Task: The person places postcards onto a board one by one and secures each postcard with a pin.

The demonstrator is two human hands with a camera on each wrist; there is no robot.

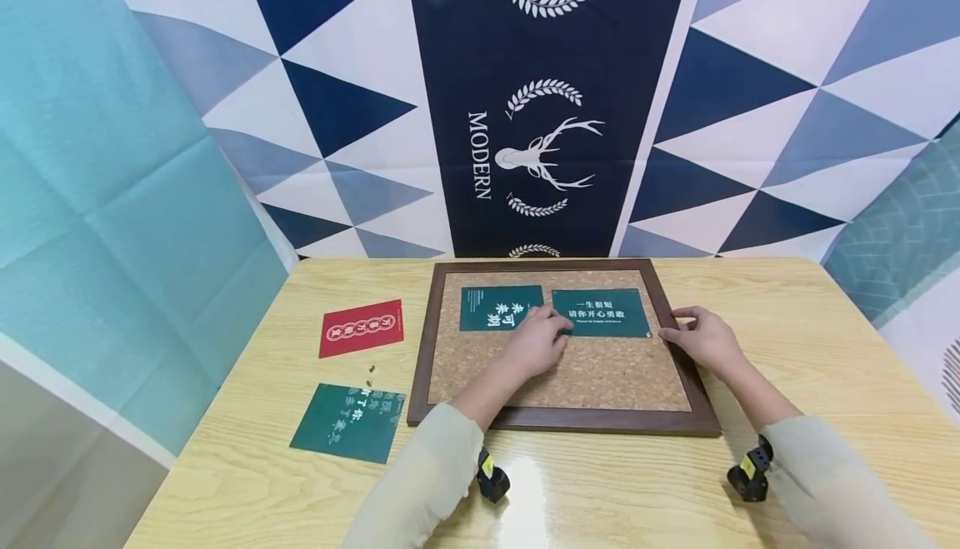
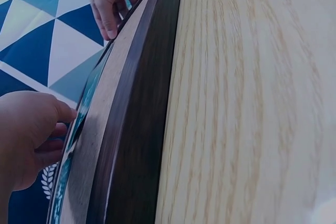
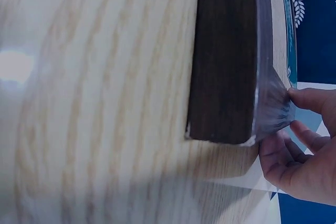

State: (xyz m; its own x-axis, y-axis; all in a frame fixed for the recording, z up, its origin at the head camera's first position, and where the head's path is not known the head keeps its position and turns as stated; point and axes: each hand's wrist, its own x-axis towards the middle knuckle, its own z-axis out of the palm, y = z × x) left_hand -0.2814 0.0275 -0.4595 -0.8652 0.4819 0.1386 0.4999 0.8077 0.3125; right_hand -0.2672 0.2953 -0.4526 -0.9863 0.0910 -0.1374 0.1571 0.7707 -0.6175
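- Using the counter as backing seems wise: leave the board flat on it, so any downward push meets something solid.
- Board: it lies near the counter's far edge, bare cork across its lower part. Keep its right rail from sliding while you press; a shift would probably skew the cards.
- Right card: it lies on the upper cork, its right end close to that rail. Match its top edge to that of the left card, and keep the narrow gap between them even.
- Lower green card: it lies on the counter, left of the board. Best leave it be until the upper pair sits true.
- Red card: also on the counter, farther from you. Mind your arm doesn't sweep it.
- Left hand: fingers bent, tips at the right card's lower left corner; whether they pinch anything you cannot tell. Press straight down, not sideways.
- Right hand: gripping the right rail beside the card's lower right corner. Steady it without tugging.
- Upper speck and lower speck: between the red card and the lower green card, perhaps pins, too small to be sure. Watch they don't roll off.
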